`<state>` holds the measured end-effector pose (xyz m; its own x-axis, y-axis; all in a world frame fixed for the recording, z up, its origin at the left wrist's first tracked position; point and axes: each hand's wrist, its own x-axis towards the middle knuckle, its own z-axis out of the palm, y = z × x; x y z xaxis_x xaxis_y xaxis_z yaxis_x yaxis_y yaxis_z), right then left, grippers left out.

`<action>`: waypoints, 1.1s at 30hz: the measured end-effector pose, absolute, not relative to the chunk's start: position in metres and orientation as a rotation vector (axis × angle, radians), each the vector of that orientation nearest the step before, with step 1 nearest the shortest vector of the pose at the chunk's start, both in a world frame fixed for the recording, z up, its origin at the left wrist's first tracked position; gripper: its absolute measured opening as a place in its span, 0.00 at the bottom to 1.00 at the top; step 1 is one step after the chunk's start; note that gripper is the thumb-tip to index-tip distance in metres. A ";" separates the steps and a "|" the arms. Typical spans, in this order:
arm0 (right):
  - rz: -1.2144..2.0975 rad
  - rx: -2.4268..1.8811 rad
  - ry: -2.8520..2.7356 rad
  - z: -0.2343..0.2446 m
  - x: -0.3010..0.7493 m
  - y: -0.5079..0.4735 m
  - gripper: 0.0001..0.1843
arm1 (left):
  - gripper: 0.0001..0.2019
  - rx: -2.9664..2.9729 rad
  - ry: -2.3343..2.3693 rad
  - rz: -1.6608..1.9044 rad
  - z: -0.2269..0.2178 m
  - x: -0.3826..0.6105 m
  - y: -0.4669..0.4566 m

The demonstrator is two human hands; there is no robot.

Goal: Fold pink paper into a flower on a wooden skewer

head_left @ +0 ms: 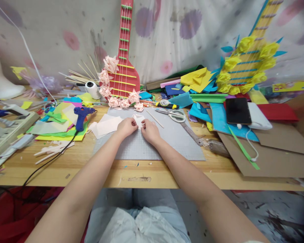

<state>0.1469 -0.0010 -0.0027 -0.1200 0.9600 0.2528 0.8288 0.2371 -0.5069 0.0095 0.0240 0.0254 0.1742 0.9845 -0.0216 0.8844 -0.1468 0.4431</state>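
Over the grey cutting mat, both hands are at a small pale paper piece, whose far edge looks curled. My left hand pinches its left side, thumb and fingers together. On the other side my right hand grips the paper with bent fingers. Part of the piece is hidden behind the fingertips. Pale pink paper sheets lie overlapping just left of my left hand. A thin wooden stick and grey-handled scissors rest on the mat beyond my right hand.
A blue glue gun stands on coloured paper at left, its cable trailing forward. A red paper guitar with pink flowers stands behind the mat. A metal ruler, a phone and cardboard lie right.
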 end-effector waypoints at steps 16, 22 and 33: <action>0.213 -1.633 -2.140 -0.003 0.148 -0.002 0.08 | 0.09 2.348 1.811 0.623 0.009 0.017 0.005; 0.140 -1.625 -2.171 -0.004 0.149 -0.003 0.11 | 0.12 2.299 1.886 0.634 0.008 0.014 0.005; 0.163 -1.613 -2.136 -0.002 0.150 -0.005 0.12 | 0.18 2.225 1.835 0.945 0.014 0.002 0.017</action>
